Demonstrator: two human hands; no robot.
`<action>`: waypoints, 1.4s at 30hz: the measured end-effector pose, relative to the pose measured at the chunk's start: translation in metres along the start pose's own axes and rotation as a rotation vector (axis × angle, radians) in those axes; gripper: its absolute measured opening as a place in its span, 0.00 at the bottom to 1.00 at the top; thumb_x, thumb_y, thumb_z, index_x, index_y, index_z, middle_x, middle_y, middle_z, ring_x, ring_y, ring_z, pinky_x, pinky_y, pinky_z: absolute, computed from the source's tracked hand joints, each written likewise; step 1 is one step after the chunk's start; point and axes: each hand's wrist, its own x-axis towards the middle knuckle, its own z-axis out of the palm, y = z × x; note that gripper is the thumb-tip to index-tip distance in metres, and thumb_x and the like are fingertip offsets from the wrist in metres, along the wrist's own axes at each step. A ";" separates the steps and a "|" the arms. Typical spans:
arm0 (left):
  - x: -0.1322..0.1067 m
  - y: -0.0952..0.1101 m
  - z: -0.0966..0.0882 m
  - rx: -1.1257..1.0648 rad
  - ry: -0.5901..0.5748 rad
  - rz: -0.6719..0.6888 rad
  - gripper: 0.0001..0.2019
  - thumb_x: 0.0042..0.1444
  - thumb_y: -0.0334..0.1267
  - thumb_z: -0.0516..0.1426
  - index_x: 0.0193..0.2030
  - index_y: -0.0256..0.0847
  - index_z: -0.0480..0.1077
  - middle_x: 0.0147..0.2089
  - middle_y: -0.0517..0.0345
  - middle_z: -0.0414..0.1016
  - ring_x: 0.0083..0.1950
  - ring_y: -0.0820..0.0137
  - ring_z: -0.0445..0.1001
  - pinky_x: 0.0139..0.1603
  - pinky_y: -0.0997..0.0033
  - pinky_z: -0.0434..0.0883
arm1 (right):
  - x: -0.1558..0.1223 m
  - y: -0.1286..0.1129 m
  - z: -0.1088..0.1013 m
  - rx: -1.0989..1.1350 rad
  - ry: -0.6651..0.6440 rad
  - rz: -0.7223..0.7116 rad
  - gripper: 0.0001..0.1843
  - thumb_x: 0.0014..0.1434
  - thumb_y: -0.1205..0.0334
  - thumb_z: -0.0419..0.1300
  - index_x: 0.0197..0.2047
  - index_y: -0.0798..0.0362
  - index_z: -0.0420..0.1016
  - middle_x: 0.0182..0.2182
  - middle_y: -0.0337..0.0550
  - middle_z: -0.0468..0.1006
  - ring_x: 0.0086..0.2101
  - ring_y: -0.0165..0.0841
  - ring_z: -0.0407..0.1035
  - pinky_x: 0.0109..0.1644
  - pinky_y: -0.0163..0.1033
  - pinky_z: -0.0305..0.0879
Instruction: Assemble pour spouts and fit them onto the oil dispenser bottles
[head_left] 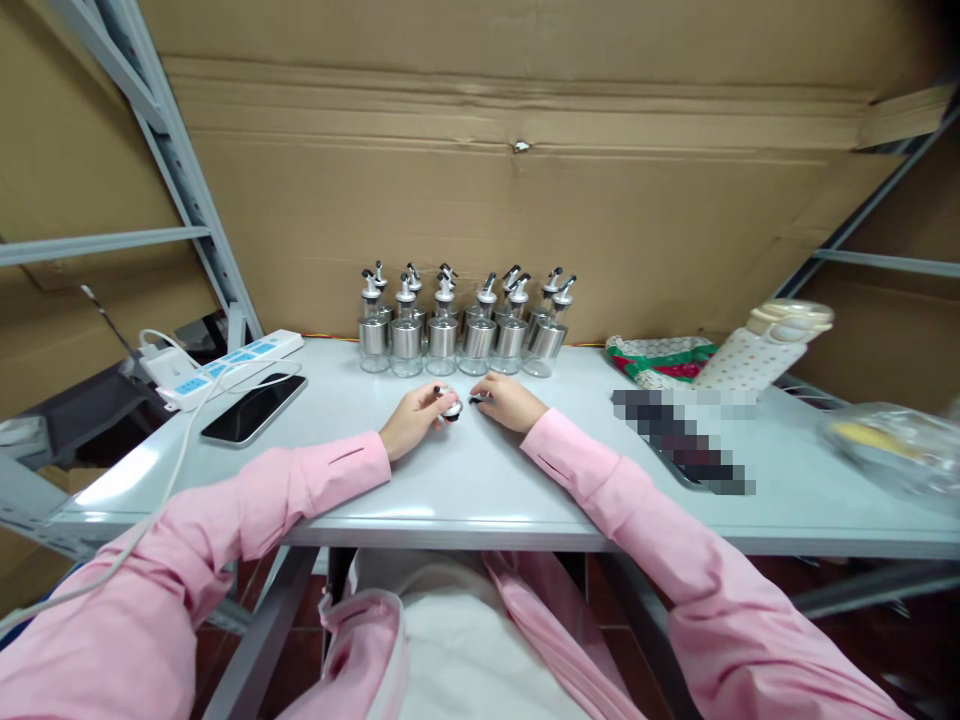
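Near the middle of the grey table [465,480], my left hand [412,420] is closed on a pour spout [450,406] with a silver body and black parts. Just to its right, my right hand [511,400] has its fingers pinched at a small black piece [475,401], too small to name; a narrow gap parts it from the spout. Behind both hands stand several glass oil bottles [442,345] in two rows, each with a steel sleeve. Silver and black pour spouts like the held one sit on their necks.
On the left lie a phone [255,409] and a white power strip [232,368] with a cable [184,440] crossing my left sleeve. At right are a patterned bottle [757,350], a green and red cloth [660,360], a blurred-out dark object [682,440] and a clear plastic bag [892,450].
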 end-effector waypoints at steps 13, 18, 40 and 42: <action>0.000 0.003 0.000 -0.096 -0.115 -0.081 0.08 0.50 0.39 0.49 0.26 0.37 0.59 0.24 0.60 0.67 0.25 0.75 0.67 0.31 0.74 0.64 | -0.001 -0.009 -0.005 0.139 0.061 0.036 0.12 0.47 0.75 0.52 0.35 0.59 0.72 0.24 0.41 0.72 0.24 0.27 0.62 0.31 0.31 0.56; -0.002 0.005 0.000 -0.084 -0.137 -0.120 0.07 0.49 0.38 0.47 0.31 0.36 0.61 0.22 0.62 0.66 0.19 0.78 0.64 0.25 0.76 0.61 | 0.000 -0.017 -0.009 0.490 0.167 0.007 0.10 0.49 0.71 0.52 0.35 0.57 0.71 0.23 0.37 0.70 0.24 0.25 0.62 0.33 0.32 0.59; -0.002 -0.003 -0.001 -0.063 -0.071 -0.012 0.17 0.51 0.42 0.56 0.43 0.40 0.55 0.28 0.62 0.74 0.32 0.74 0.72 0.39 0.73 0.63 | -0.003 -0.032 -0.012 1.130 0.063 0.071 0.17 0.38 0.55 0.67 0.29 0.58 0.72 0.16 0.34 0.69 0.17 0.23 0.61 0.21 0.31 0.60; -0.002 -0.003 -0.001 -0.065 -0.090 0.012 0.18 0.52 0.42 0.56 0.45 0.40 0.54 0.29 0.62 0.74 0.33 0.74 0.72 0.40 0.72 0.64 | -0.003 -0.033 -0.013 1.160 0.058 0.090 0.18 0.37 0.55 0.68 0.29 0.57 0.72 0.17 0.34 0.70 0.17 0.23 0.62 0.21 0.32 0.62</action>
